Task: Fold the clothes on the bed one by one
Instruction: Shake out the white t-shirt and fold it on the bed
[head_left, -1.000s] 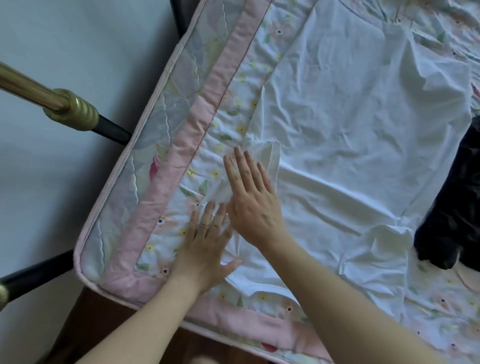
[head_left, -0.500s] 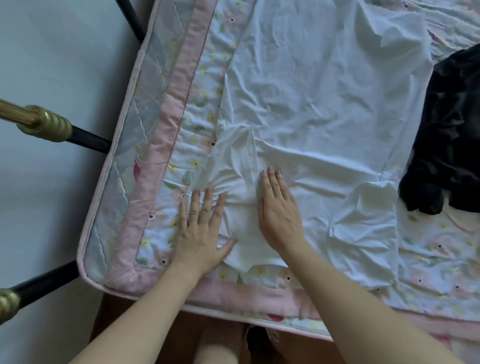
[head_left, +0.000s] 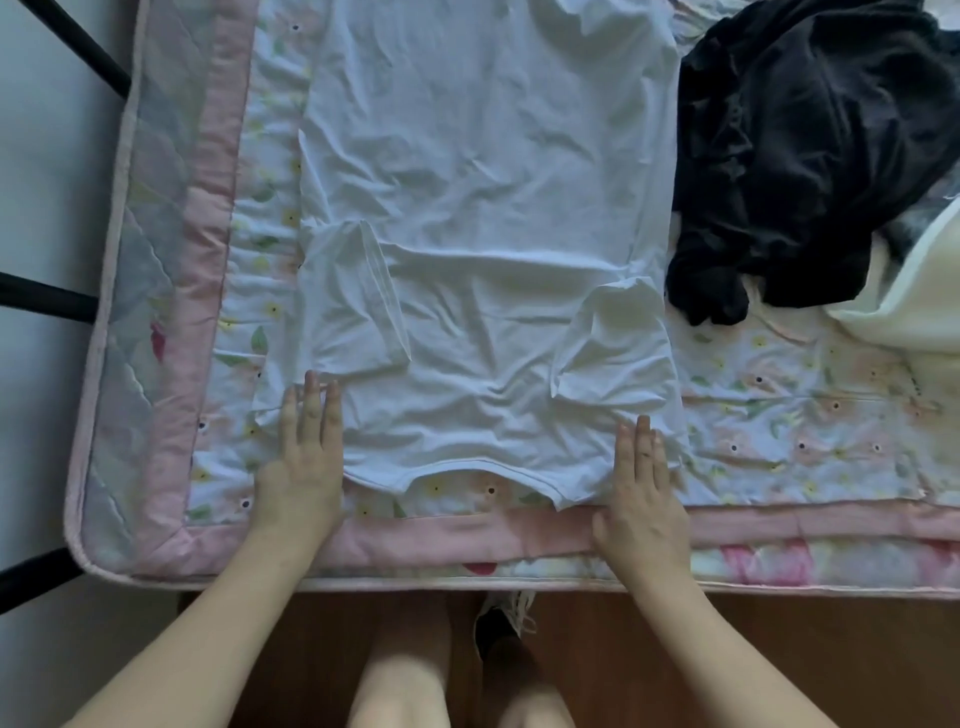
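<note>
i see my left hand (head_left: 304, 467) lying flat with straight fingers on the near left shoulder of the white shirt (head_left: 483, 208), palm down, grasping nothing, its heel on the floral bedcover (head_left: 805, 415). my right hand (head_left: 641, 491) lies flat the same way at the near right shoulder, fingers straight and together, released, with the wrist over the pink border (head_left: 467, 535) of the cover. the two hands are well apart, one at each side of the collar (head_left: 480, 467), which curves along the near edge of the shirt between them.

the shirt is spread on the bed with its collar nearest me and its body running away to the far edge of the view. it is wrinkled across the middle. the left sleeve (head_left: 350, 301) is folded inward over the body, just beyond my left fingertips. the right sleeve (head_left: 615, 343) is folded inward too, rumpled, just beyond my right fingertips.

to the right of the shirt, far side, a dark garment (head_left: 810, 145) lies in a heap, touching or nearly touching the shirt's right edge. a cream cloth (head_left: 914, 291) sits at the right edge, near the dark heap.

at far left, black frame bars (head_left: 47, 301) show past the mattress edge. below the bed i see my legs (head_left: 400, 675) over a brown floor (head_left: 779, 649).
</note>
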